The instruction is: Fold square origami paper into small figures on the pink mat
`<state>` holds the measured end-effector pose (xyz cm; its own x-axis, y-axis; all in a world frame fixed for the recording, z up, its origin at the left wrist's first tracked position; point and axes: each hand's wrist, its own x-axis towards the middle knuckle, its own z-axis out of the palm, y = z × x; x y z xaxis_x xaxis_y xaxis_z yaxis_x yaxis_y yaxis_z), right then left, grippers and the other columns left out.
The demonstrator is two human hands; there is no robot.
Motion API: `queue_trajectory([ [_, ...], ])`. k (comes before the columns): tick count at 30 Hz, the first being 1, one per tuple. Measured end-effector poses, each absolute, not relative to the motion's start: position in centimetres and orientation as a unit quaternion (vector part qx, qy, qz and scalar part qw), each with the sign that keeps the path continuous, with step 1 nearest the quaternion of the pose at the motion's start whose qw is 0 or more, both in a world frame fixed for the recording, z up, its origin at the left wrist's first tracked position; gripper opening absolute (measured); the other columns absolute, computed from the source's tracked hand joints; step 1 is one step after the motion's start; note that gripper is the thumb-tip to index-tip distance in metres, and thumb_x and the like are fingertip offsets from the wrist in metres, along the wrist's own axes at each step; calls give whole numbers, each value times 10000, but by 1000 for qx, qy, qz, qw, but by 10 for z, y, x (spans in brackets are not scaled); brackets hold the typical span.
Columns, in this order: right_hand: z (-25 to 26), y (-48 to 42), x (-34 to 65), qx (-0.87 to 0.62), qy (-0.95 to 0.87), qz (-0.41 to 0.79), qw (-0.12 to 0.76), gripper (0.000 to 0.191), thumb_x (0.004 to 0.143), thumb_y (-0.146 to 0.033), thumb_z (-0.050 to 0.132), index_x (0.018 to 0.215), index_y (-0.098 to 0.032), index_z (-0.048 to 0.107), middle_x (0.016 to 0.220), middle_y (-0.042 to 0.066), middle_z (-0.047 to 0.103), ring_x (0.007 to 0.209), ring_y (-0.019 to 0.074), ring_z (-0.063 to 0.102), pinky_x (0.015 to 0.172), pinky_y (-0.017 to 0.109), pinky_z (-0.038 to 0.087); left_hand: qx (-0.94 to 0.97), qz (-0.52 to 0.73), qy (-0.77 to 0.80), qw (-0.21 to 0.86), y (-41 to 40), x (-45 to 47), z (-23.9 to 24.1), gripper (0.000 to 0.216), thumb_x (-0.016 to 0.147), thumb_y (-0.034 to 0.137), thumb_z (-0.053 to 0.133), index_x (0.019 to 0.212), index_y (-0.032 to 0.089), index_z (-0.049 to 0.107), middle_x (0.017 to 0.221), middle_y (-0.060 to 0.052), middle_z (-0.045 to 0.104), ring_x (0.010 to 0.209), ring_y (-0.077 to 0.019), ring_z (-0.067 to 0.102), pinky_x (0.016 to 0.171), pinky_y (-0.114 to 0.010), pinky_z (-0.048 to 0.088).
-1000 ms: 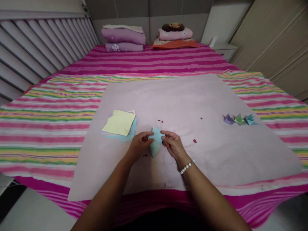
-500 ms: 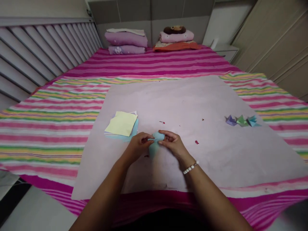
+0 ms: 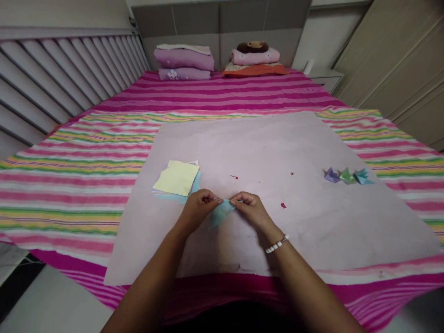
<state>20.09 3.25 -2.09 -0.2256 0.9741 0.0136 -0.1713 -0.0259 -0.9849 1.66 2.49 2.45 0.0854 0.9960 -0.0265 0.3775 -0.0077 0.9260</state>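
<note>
A light blue sheet of paper (image 3: 221, 213), partly folded, is held above the board by both hands. My left hand (image 3: 202, 205) pinches its upper left edge between thumb and fingers. On the opposite side my right hand (image 3: 249, 206), with a white beaded bracelet on the wrist, pinches the upper right edge. The lower part of the paper hangs toward me, slightly blurred. Just beyond my left hand lies a stack of coloured paper with a pale yellow sheet (image 3: 178, 177) on top and blue sheets (image 3: 195, 183) underneath.
A large pale board (image 3: 312, 222) covers part of the striped bedspread (image 3: 79, 185). Three folded paper figures, purple (image 3: 332, 175), green (image 3: 347, 175) and blue (image 3: 363, 176), sit at its right. Small red scraps (image 3: 283, 205) are scattered about. Folded purple bedding (image 3: 183, 60) lies by the headboard.
The blue paper has gone from a rounded, bent-over shape between my fingers to a flatter shape with a straight top edge. Both hands stay in nearly the same place.
</note>
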Motion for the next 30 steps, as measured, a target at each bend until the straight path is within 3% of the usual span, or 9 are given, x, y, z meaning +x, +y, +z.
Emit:
queue_trajectory([
  [4,-24,30,196,-392,-467,632,479,210,650,-389,779,634,-204,681,586,-14,649,551,131,547,582,269,458,572,380,566,457,26,16,23,257,645,389,742,613,159,632,545,30,536,517,-99,440,489,-224,312],
  [11,-26,30,193,-383,-463,651,465,188,601,-304,823,666,-189,689,637,-19,675,556,105,575,553,229,454,562,377,579,454,23,18,29,258,609,365,762,571,157,616,524,38,523,502,-93,427,475,-222,304],
  [18,-26,30,193,-380,-439,673,459,196,600,-313,818,627,-178,679,584,-11,681,491,107,588,486,224,478,552,401,536,497,23,20,27,270,631,390,753,607,150,632,539,33,549,517,-92,462,488,-214,330],
  [23,-27,29,194,-383,-441,668,461,206,619,-340,808,637,-179,680,523,-21,652,409,93,538,420,210,426,537,395,529,525,22,20,26,250,634,379,753,640,150,654,551,30,573,514,-95,488,490,-218,362],
  [27,-24,26,193,-382,-426,677,463,231,673,-367,778,647,-162,673,487,-11,640,413,91,540,456,209,436,514,427,556,495,23,21,25,251,650,369,735,589,166,601,487,53,522,454,-90,446,438,-216,330],
  [30,-21,23,189,-361,-344,707,502,263,682,-409,770,691,-169,665,607,13,687,528,114,610,509,212,476,512,466,574,438,22,24,28,215,672,339,720,603,164,617,514,49,539,492,-91,461,471,-212,354],
])
